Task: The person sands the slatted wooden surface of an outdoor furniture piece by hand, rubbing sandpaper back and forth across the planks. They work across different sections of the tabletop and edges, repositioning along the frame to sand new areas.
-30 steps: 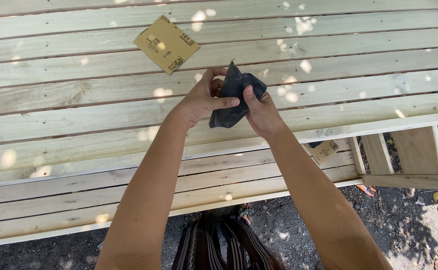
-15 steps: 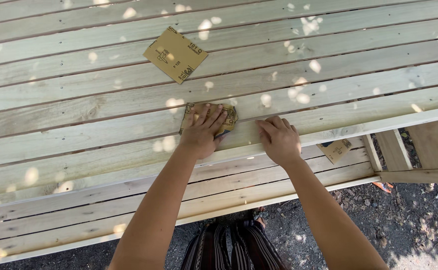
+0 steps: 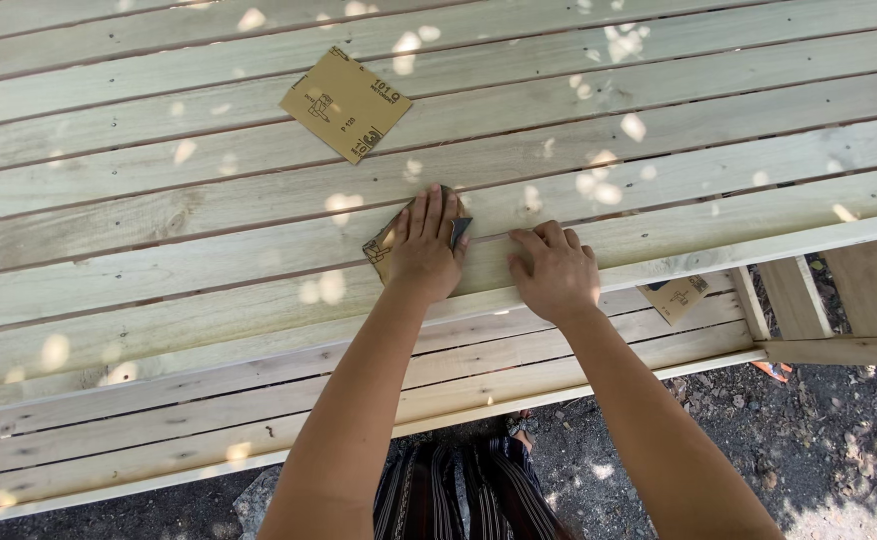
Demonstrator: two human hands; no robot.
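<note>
1. Sandpaper piece (image 3: 383, 250) lies flat on a pale slat of the slatted wooden surface (image 3: 159, 230), mostly hidden beneath the left hand (image 3: 424, 250); one tan corner shows at the left and a dark edge at the right.
2. Left hand: fingers extended and close together, palm pressing down on the sheet. No curl around it, so it is pinned by pressure only.
3. Right hand (image 3: 556, 272): just right of the left, fingers loosely spread and resting flat on the same slat near its near edge. It holds nothing.
4. Spare sandpaper sheet (image 3: 346, 103), tan backing up, lies farther away and to the left, well apart from both hands. Another small tan piece (image 3: 675, 296) sits on a lower slat to the near right.
5. Risk, judged: with only flat pressure, the sheet could slide out or fold under the palm if the push is uneven.
6. Risk, judged: fingertips may catch in the gaps between slats or pick up splinters from the raw wood.
7. Risk, judged: the loose spare sheet could drop through or blow off.
</note>
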